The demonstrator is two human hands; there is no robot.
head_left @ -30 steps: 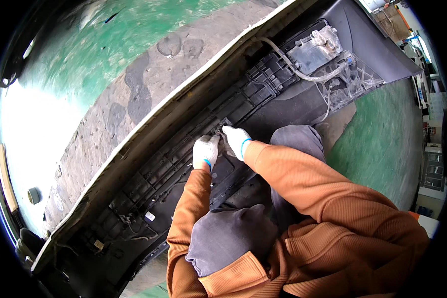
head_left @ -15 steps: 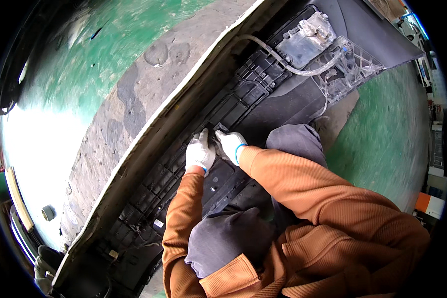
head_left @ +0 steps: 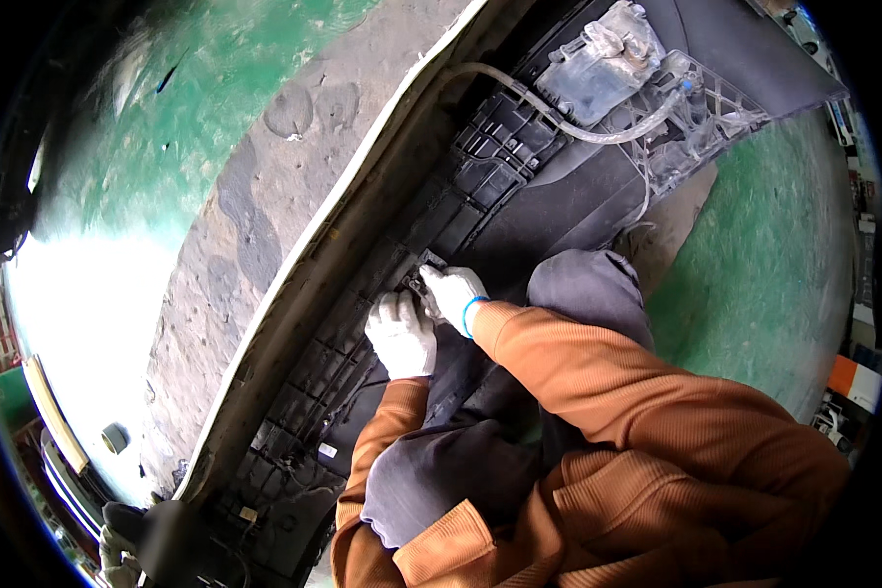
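Observation:
A large car bumper or similar trim part lies inner side up before me, its black plastic ribbing (head_left: 294,402) showing below a pale painted edge (head_left: 309,230). My right hand (head_left: 455,296), in a white glove with a blue cuff, is closed at a small fitting (head_left: 429,263) on the ribbing, thumb and fingers pinched together. Close beside it, my left hand (head_left: 403,335), also white-gloved, has its fingers curled down over the black plastic. Whatever lies under the fingertips of either hand is too small or hidden to make out.
A grey hose (head_left: 578,132) loops across the far right end to a dirty translucent box (head_left: 603,73) and a lattice bracket (head_left: 706,122). Grey stained sheeting (head_left: 255,196) lies under the part on a green floor (head_left: 755,255). A gloved hand-like shape (head_left: 118,544) shows lower left.
My left hand has drawn back toward me, its fingers now more curled. The right hand stays near the same fitting, slightly lower. The view has shifted a little; a dark blur appears lower left.

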